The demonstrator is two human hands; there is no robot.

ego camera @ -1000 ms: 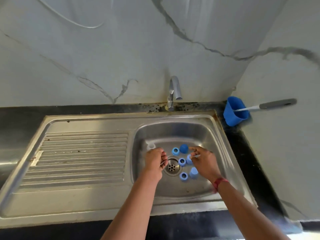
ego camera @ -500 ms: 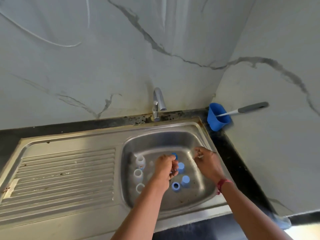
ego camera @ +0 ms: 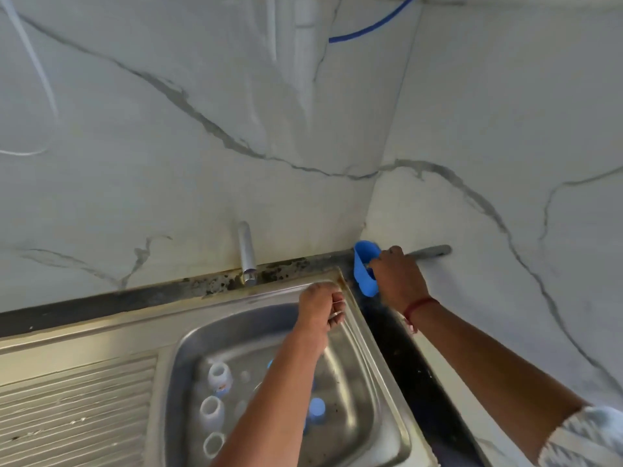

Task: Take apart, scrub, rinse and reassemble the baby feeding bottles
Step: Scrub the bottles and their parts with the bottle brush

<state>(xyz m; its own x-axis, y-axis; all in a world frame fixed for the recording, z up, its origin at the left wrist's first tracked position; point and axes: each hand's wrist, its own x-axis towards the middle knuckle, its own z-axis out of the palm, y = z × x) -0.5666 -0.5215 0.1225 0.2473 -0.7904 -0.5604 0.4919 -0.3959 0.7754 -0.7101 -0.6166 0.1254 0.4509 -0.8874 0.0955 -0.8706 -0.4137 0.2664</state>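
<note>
Head view over a steel sink [ego camera: 236,328], with clock directions taken from the basin's centre. The right hand [ego camera: 397,279] was extended to 1 o'clock, its back toward the camera and its fingers curled at the mouth of a blue cup [ego camera: 362,269]; the cup stood on the dark counter [ego camera: 404,358] in the wall corner. Whether those fingers closed on the cup's rim or on the brush inside it could not be told; only the brush's grey handle [ego camera: 435,251] showed, projecting past the knuckles toward 3 o'clock, the rest hidden by hand and cup. A red thread [ego camera: 418,306] circled the right wrist; a patterned sleeve [ego camera: 590,436] was cut off by the frame edge at 4 o'clock. The left hand [ego camera: 322,308] hovered over the basin's rim at 1 o'clock, near the cup but apart from it, fingers curled into a fist; a thin pale sliver showed at the fingertips, too small to identify, so whether the hand gripped anything could not be told. Three pale bottle bodies [ego camera: 211,411] stood mouths up in a column at 8 o'clock on the basin floor; a blue cap [ego camera: 317,409] stood just beside the left forearm, which covered most of the other blue parts. The tap [ego camera: 246,254] rose behind the basin at 11 o'clock.
</note>
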